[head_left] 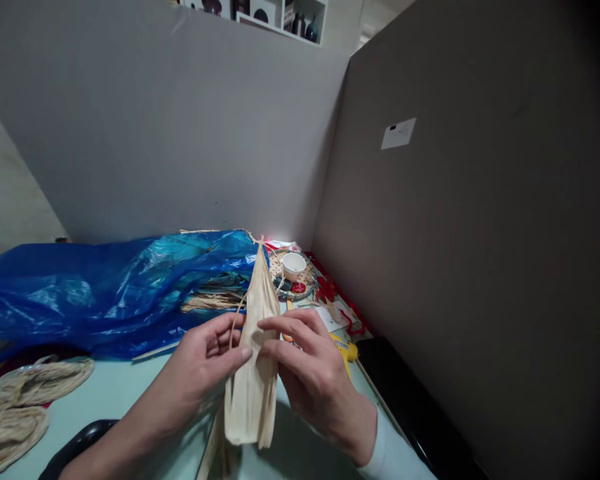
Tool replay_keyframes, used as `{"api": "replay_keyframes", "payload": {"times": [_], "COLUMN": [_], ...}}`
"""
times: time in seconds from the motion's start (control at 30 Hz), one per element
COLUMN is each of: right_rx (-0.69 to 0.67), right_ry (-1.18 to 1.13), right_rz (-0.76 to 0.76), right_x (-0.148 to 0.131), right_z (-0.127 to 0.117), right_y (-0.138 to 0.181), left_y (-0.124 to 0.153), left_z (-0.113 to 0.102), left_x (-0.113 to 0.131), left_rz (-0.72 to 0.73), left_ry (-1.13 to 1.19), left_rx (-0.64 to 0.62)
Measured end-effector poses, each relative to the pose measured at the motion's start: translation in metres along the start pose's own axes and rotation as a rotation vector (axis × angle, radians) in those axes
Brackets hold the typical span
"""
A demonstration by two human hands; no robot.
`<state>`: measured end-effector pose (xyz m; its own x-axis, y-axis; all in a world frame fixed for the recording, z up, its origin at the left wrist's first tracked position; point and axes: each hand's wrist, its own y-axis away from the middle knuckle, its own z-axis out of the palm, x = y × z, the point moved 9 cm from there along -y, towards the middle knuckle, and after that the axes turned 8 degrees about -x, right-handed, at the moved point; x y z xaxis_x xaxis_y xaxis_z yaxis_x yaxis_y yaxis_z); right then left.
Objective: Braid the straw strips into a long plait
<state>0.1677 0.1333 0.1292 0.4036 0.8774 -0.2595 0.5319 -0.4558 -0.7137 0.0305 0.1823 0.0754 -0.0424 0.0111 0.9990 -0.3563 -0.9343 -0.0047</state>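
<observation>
A pale, dried corn husk (253,400) stands lengthwise between my hands, narrowing to a tip at the far end. My left hand (205,363) grips its left edge, thumb on the front face and the other fingers curled behind. From the right, my right hand (310,373) has its index and middle fingers on the husk's face; its thumb is hidden. A thin husk strand hangs along the left side of the husk. More narrow strips (215,443) dangle below it, over the pale green table (140,393).
A blue plastic bag (105,287) with dried husks covers the back left. Braided husk pieces (25,407) lie at left. Behind my hands are a white bowl (294,265), a woven tray (275,267) and a yellow tool (349,350). Grey partitions (195,133) enclose the table.
</observation>
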Motion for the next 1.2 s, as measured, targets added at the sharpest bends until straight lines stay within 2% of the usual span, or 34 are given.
{"api": "replay_keyframes", "payload": {"times": [0.1,0.2,0.37,0.43,0.53,0.6,0.87,1.2], "right_rx": [0.058,0.106,0.182,0.18,0.038,-0.004,-0.017,-0.005], "right_ry": [-0.029,-0.159,-0.511,-0.612,-0.793,-0.871,-0.825,-0.791], "right_rz": [0.094,0.249,0.62,0.704,0.726,0.728,0.757,0.674], "right_x": [0.006,0.017,0.049,0.057,0.057,0.056,0.059,0.059], "right_z": [-0.006,-0.007,0.012,0.024,0.046,0.052,0.049,0.048], "right_y": [0.0,0.0,0.017,0.023,0.023,0.022,0.022,0.021], "left_y": [0.002,0.004,0.006,0.007,0.009,0.01,0.004,-0.001], "left_z": [-0.006,-0.006,0.003,0.007,0.007,0.004,0.009,0.007], "left_x": [0.003,0.006,0.007,0.005,0.001,-0.001,-0.001,-0.002], "left_rz": [-0.003,0.031,0.036,0.02,0.031,0.051,0.065,0.045], "left_ry": [-0.042,-0.094,-0.223,-0.226,-0.233,-0.264,-0.375,-0.419], "left_rx": [0.045,0.092,0.13,0.113,0.114,0.132,0.098,0.124]}}
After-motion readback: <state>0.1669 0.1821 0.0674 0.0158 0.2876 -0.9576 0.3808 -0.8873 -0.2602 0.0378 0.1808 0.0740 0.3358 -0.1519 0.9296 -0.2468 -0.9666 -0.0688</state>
